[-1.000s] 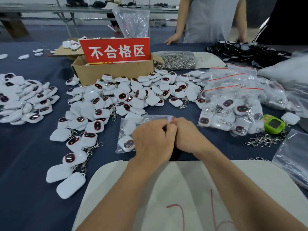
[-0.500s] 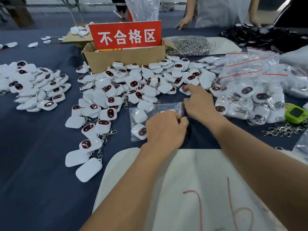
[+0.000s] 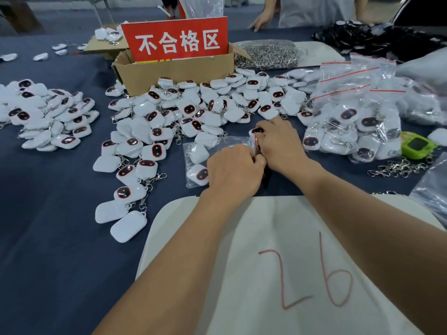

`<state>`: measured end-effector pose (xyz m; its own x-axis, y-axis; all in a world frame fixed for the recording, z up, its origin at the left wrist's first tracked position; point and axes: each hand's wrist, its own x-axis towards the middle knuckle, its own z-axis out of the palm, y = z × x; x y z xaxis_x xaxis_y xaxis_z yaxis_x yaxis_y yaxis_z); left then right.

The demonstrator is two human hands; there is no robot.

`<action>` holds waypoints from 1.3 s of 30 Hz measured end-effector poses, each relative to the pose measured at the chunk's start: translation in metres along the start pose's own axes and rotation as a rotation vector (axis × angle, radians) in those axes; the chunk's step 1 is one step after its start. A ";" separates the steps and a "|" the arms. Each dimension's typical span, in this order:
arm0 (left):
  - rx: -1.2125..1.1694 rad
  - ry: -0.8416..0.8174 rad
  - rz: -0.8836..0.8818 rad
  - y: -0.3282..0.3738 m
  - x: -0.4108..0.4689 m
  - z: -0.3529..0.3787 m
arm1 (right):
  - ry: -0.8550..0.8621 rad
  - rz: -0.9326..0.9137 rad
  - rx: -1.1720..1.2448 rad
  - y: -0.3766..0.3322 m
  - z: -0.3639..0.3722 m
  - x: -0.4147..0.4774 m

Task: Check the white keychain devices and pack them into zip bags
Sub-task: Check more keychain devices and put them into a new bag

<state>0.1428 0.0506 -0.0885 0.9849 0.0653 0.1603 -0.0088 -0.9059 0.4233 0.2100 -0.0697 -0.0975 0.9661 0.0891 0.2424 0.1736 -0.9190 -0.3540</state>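
A clear zip bag (image 3: 205, 155) lies on the blue cloth before me with white keychain devices inside. My left hand (image 3: 232, 170) grips the bag at its red-striped mouth. My right hand (image 3: 278, 143) holds a white keychain device (image 3: 256, 130) with a dark oval face right at that mouth. A large heap of loose white keychain devices (image 3: 193, 112) spreads just beyond the bag. A second heap (image 3: 46, 114) lies at the far left.
A cardboard box (image 3: 174, 68) with a red sign stands behind the heap. Filled zip bags (image 3: 350, 122) pile up at the right, beside a green device (image 3: 417, 147) and loose metal clasps (image 3: 399, 168). A white board (image 3: 266, 262) marked 26 lies nearest me. Another person stands across the table.
My right hand reached out to the heap, took a white device and came back to the bag's mouth. My left hand stayed on the bag.
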 end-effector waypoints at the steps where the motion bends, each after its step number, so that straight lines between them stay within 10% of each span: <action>1: 0.008 0.007 0.004 -0.001 0.000 0.001 | 0.026 0.038 0.066 0.000 -0.002 -0.004; 9: -0.030 0.162 0.036 0.004 -0.011 -0.004 | 0.341 0.238 0.653 -0.007 -0.028 -0.081; 16: -0.615 0.216 0.192 0.004 -0.048 -0.013 | 0.016 0.300 1.349 -0.015 -0.046 -0.117; 39: -0.810 -0.007 -0.005 -0.004 -0.044 -0.020 | -0.036 0.243 1.010 -0.013 -0.050 -0.112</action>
<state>0.0958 0.0596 -0.0798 0.9863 0.0640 0.1521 -0.1239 -0.3215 0.9388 0.0897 -0.0869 -0.0753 0.9987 -0.0288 0.0426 0.0372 -0.1650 -0.9856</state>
